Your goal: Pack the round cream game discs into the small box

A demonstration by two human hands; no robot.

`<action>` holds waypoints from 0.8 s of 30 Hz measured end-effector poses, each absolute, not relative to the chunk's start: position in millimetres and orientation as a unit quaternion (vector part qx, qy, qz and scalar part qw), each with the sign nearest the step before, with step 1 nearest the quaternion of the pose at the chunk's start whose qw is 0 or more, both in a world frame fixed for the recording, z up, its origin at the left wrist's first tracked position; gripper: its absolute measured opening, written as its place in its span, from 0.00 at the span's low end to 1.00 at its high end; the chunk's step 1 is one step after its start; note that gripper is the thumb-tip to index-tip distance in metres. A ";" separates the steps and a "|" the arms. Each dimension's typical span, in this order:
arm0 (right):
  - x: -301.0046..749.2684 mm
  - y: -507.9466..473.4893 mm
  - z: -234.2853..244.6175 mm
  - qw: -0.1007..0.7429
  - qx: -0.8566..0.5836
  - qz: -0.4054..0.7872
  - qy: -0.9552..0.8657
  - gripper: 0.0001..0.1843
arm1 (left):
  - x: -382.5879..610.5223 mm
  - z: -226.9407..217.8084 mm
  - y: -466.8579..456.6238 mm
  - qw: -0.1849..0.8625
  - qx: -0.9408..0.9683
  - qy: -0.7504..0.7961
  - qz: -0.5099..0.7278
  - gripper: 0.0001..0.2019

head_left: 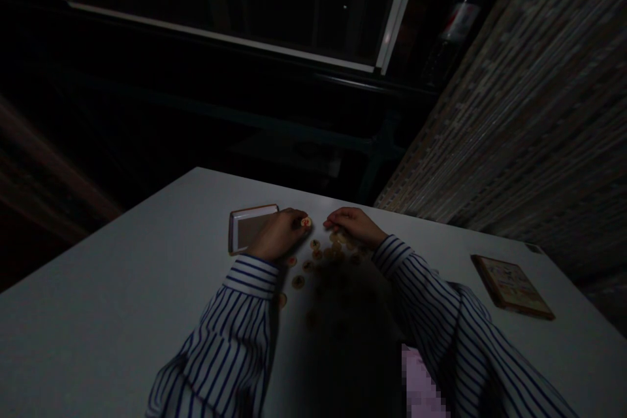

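Note:
Both my arms in blue-striped white sleeves reach forward over a pale table (122, 287) in dim light. My left hand (280, 232) is curled, pinching a small round wooden piece with a red mark (306, 223) at its fingertips. Beside that hand lies a shallow rectangular tray (247, 227). My right hand (353, 225) is curled too, fingertips down on a scatter of several similar round pieces (323, 253); what it grips, if anything, is hidden. More pieces (298, 281) lie between my forearms.
A flat wooden board or box lid (512, 286) lies at the table's right. A brick wall (529, 117) rises on the right. A dark window with a pale frame (392, 19) and a bottle (463, 16) are behind. The surroundings are very dark.

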State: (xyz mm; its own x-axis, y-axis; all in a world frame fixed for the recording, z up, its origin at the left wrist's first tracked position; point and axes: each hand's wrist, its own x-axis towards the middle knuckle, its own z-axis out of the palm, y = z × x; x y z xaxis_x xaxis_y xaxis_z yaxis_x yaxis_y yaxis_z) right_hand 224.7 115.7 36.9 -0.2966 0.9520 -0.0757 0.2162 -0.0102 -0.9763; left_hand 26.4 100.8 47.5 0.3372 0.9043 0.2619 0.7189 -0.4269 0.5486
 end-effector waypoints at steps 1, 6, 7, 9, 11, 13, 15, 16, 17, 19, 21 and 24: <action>226.9 116.0 34.6 0.348 -0.480 0.518 -0.617 0.12 | 23.5 45.9 101.5 0.166 0.802 0.515 0.253 0.15; 234.5 113.8 23.9 0.275 -0.515 0.395 -0.710 0.11 | 18.4 36.8 102.8 0.143 0.809 0.546 0.164 0.14; 234.8 111.8 23.7 0.247 -0.521 0.350 -0.738 0.10 | 19.0 35.3 102.5 0.139 0.811 0.549 0.147 0.14; 234.0 106.6 26.1 0.189 -0.516 0.264 -0.793 0.09 | 20.8 33.0 101.8 0.134 0.814 0.552 0.117 0.14; 232.0 101.1 30.5 0.137 -0.498 0.202 -0.832 0.10 | 22.6 31.6 101.1 0.134 0.816 0.555 0.091 0.13; 230.0 97.1 34.0 0.091 -0.476 0.158 -0.861 0.11 | 24.2 31.0 100.6 0.136 0.817 0.556 0.070 0.12; 228.7 95.5 34.9 0.053 -0.447 0.128 -0.884 0.11 | 25.7 31.0 100.3 0.135 0.818 0.557 0.050 0.12; 228.4 95.5 34.2 0.038 -0.434 0.119 -0.892 0.12 | 26.5 31.0 100.2 0.133 0.818 0.558 0.042 0.12; 228.2 95.9 33.0 0.026 -0.425 0.112 -0.898 0.12 | 27.4 31.0 100.1 0.129 0.817 0.560 0.036 0.12; 227.9 97.2 29.7 0.008 -0.419 0.104 -0.902 0.13 | 29.1 30.9 99.9 0.122 0.815 0.566 0.030 0.12; 227.4 98.7 26.7 -0.009 -0.418 0.098 -0.903 0.14 | 30.7 30.4 99.8 0.116 0.814 0.569 0.030 0.12; 225.6 99.9 24.8 -0.029 -0.422 0.088 -0.902 0.13 | 32.5 29.7 99.2 0.111 0.814 0.569 0.027 0.12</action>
